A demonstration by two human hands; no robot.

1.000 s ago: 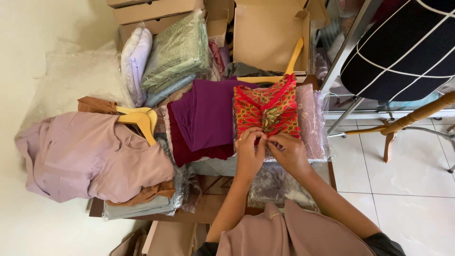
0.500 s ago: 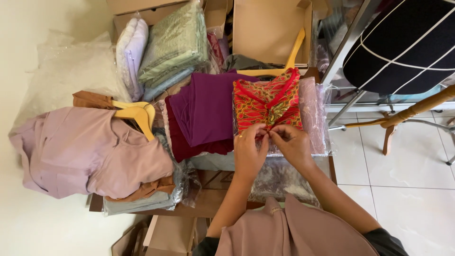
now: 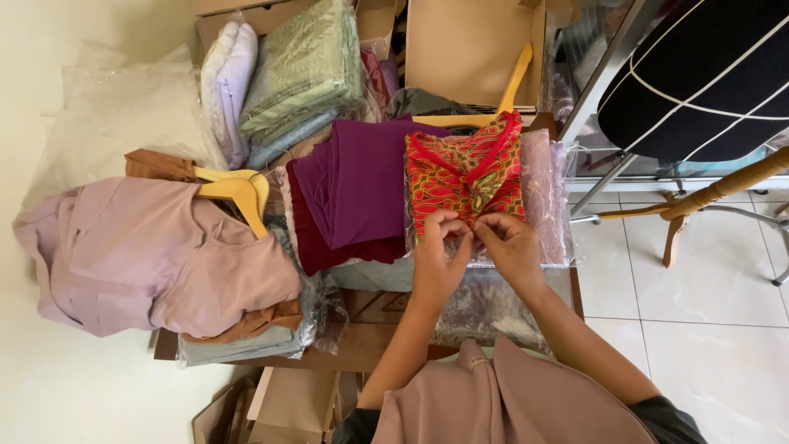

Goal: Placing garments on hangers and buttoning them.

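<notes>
— Where does our red patterned garment (image 3: 465,174) lie?
— Folded on the bench (image 3: 362,345), long axis running away from us, just beyond both hands.
— Fingers?
— Left hand (image 3: 437,261) and right hand (image 3: 511,250) both pinch its near hem, equally close.

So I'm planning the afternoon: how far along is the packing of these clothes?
Looks done: folded green and lilac garments in clear bags lie stacked at the back. In hand: the left hand and right hand pinch the lower edge of the folded red patterned top on its clear plastic bag. Probably left: the purple folded cloth and the mauve garment on wooden hangers, unbagged.
</notes>
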